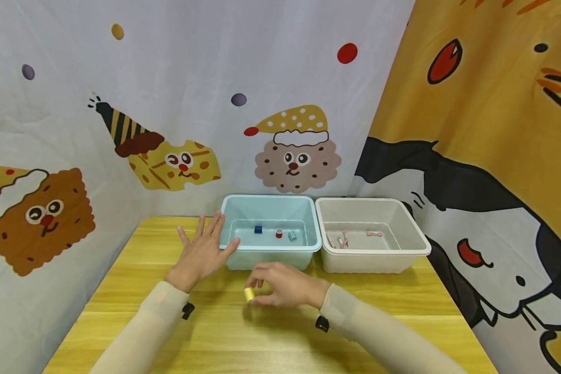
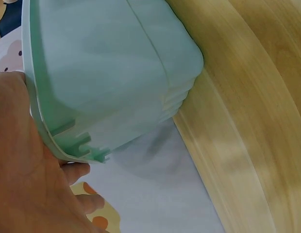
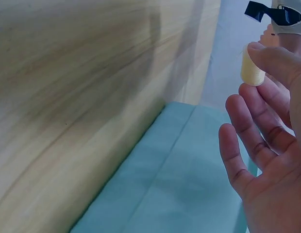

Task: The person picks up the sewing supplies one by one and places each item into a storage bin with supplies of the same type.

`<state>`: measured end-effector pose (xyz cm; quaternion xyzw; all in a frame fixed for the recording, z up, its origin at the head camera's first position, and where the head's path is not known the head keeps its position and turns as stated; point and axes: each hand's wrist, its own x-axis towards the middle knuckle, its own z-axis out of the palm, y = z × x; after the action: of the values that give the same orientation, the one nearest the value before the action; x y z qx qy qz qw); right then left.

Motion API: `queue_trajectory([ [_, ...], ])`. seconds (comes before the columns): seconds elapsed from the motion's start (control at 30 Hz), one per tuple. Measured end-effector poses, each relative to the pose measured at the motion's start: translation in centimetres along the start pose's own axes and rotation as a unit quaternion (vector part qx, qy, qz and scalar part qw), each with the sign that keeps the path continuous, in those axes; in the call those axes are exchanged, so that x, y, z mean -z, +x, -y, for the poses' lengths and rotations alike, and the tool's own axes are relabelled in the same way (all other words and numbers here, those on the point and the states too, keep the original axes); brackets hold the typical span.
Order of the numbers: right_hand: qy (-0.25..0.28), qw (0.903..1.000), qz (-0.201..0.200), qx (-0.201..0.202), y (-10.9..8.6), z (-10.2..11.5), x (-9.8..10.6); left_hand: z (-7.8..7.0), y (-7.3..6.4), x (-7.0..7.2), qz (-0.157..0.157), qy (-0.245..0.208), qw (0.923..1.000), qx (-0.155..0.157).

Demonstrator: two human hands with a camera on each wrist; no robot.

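Between thumb and forefinger, my right hand pinches a small yellow thread spool just above the table, in front of the light blue bin. The right wrist view shows the spool upright at the fingertips, the other fingers loosely spread. My left hand rests with spread, straight fingers at the bin's left rim; the left wrist view shows the hand against that rim. Inside the bin lie a dark blue spool, a red spool and a teal spool.
Right beside the blue bin stands a white bin holding several small pinkish pieces, too small to identify. Both bins stand at the back of the wooden table, against a printed curtain.
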<state>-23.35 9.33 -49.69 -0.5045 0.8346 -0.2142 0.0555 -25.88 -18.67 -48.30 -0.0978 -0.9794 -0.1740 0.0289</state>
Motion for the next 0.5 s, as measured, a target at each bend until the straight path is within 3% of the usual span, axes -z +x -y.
queue_trajectory([
  [0.5, -0.023, 0.9994, -0.015, 0.023, 0.3, 0.4, 2.3, 0.1, 0.1, 0.0, 0.0, 0.003, 1.0, -0.001],
])
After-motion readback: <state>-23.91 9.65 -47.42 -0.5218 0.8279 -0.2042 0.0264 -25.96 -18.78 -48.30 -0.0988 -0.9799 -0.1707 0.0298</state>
